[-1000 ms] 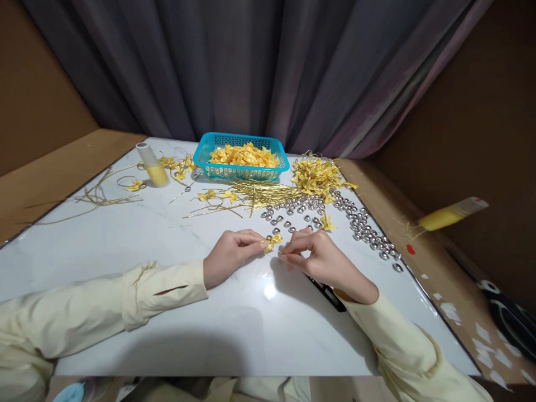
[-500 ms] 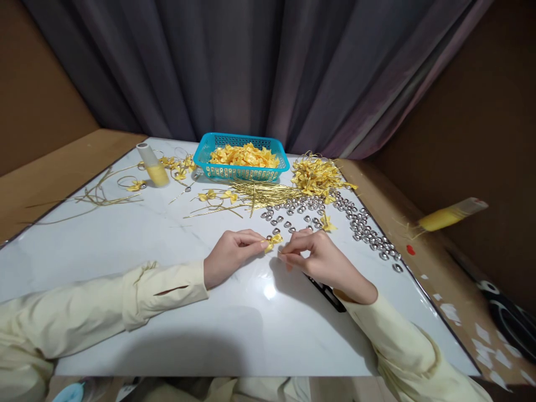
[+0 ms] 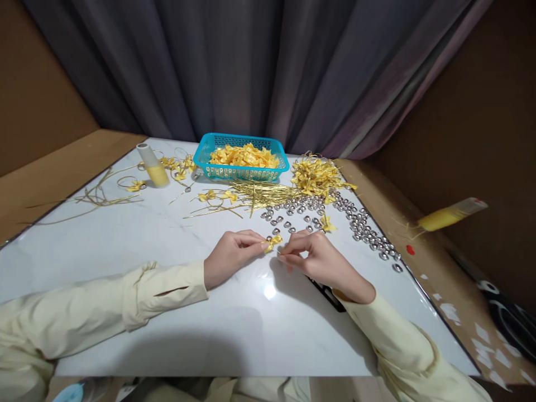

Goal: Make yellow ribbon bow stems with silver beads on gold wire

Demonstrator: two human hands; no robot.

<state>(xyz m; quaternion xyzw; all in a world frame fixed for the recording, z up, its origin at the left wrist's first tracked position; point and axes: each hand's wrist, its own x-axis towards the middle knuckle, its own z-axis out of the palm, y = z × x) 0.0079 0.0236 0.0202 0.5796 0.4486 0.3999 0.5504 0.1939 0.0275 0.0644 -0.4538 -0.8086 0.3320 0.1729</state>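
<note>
My left hand (image 3: pixel 229 257) rests on the white table (image 3: pixel 176 312) and pinches a small yellow ribbon bow (image 3: pixel 274 242) between thumb and fingertips. My right hand (image 3: pixel 320 258) lies just right of the bow, fingers curled into a pinch at its edge; what it holds is too small to make out. Both hands wear pale yellow sleeves. Several silver beads (image 3: pixel 293 215) lie scattered just beyond the hands.
A blue basket (image 3: pixel 209 151) full of yellow bows stands at the back. Right of it lies a pile of bows (image 3: pixel 316 176); gold wire strands (image 3: pixel 259 195) lie in front. A yellow bottle (image 3: pixel 153 164) stands far left. A dark flat object (image 3: pixel 329 295) lies under my right wrist.
</note>
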